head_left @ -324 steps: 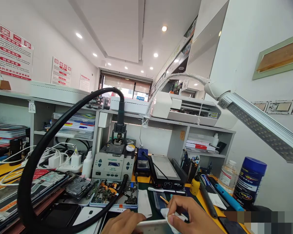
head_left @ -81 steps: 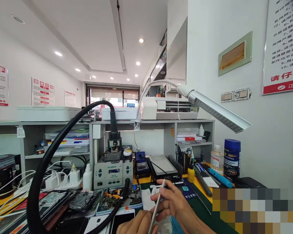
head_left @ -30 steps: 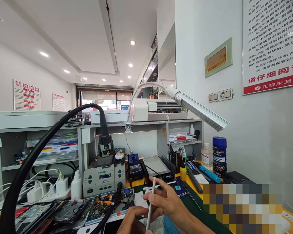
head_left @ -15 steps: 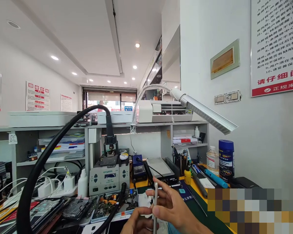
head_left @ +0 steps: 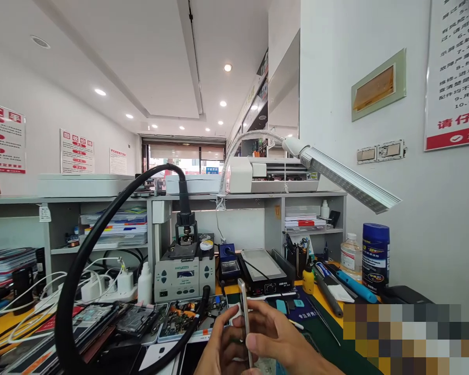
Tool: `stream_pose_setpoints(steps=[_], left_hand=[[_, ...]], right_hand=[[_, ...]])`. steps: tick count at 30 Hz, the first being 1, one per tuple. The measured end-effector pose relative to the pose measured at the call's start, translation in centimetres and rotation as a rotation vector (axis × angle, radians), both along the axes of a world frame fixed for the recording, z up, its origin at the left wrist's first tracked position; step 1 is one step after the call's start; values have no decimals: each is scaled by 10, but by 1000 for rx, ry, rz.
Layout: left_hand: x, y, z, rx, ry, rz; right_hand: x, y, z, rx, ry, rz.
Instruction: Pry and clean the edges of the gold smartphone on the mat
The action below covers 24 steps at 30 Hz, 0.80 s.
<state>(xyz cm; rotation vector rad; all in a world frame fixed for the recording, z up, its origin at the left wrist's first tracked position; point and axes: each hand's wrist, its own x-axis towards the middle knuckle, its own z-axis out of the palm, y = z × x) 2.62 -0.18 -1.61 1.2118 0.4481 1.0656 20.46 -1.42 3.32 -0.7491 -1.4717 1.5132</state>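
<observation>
A thin phone [head_left: 244, 312] stands on its edge at the bottom centre, its narrow side towards me. My left hand [head_left: 221, 346] grips it from the left with curled fingers. From the right, my right hand [head_left: 277, 336] holds it with thumb and fingers pinched on its edge. Both hands hover over the dark green mat [head_left: 328, 349] near the front of the bench.
A thick black hose [head_left: 86, 245] arcs from the grey hot-air station [head_left: 183, 271]. Opened phones and circuit boards [head_left: 140, 320] lie to the left. A heating plate [head_left: 263, 271], tool holder [head_left: 297, 255], blue can [head_left: 375, 258] and LED lamp [head_left: 344, 179] stand to the right.
The phone has gone from tilted to nearly upright, and my left hand has come up to close on it. The view has swung slightly left.
</observation>
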Motion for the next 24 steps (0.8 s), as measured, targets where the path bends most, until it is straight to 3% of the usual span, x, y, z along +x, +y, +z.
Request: stream_pose_setpoints(steps=[8, 13, 24], left_hand=[[-2, -7, 9, 24, 78, -28], [-1, -7, 5, 114, 66, -29], [0, -5, -3, 156, 67, -6]], right_hand=[[-3, -6, 7, 6, -14, -13], [-3, -8, 10, -25, 20, 4], [-2, -6, 8, -33, 11, -9]])
